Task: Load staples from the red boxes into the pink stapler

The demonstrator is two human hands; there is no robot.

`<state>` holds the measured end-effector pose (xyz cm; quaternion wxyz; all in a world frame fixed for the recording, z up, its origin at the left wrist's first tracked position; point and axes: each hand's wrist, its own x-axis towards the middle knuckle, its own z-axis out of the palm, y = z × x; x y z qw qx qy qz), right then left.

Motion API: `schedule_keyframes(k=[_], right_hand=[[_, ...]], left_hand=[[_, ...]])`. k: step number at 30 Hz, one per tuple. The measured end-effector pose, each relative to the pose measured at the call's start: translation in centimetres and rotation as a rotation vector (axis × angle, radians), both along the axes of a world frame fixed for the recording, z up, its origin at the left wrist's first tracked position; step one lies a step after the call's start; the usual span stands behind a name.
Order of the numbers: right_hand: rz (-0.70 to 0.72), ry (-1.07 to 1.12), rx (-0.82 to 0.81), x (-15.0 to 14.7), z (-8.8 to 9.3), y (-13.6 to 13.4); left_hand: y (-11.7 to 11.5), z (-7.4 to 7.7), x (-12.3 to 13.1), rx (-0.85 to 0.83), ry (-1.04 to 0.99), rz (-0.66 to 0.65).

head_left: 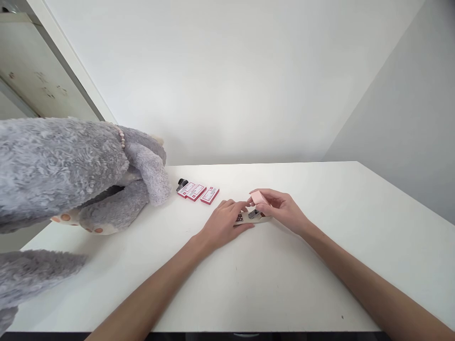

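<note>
On the tabletop between my hands is a small cream item that looks like a stapler (262,219), with a shiny metal part and a dark patterned patch. My left hand (223,222) holds its left end, thumb on the near side and fingers on the far side. Raised above the metal part is a pink piece (258,197), pinched in my right hand (282,208). Whether the pink piece is joined to the cream one, I cannot tell, as my fingers cover part of both.
Several red-and-white small boxes (210,195) lie on the white table (284,274) beyond my left hand. A black object (182,183) is beside them. A large grey plush toy (60,166) takes up the left side. Behind the table rises a white wall (227,85).
</note>
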<state>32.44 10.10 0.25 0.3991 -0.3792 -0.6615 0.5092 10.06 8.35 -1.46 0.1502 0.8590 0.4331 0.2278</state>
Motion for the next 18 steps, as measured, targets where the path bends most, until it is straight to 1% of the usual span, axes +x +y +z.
schedule_keyframes(k=[8, 18], right_hand=[[0.01, -0.008, -0.023, -0.13, 0.08, -0.2], [0.013, -0.029, -0.014, -0.21, -0.04, -0.26]], left_hand=[[-0.16, 0.1, 0.17, -0.01, -0.014, 0.014], [-0.16, 0.06, 0.21, 0.024, -0.019, 0.016]])
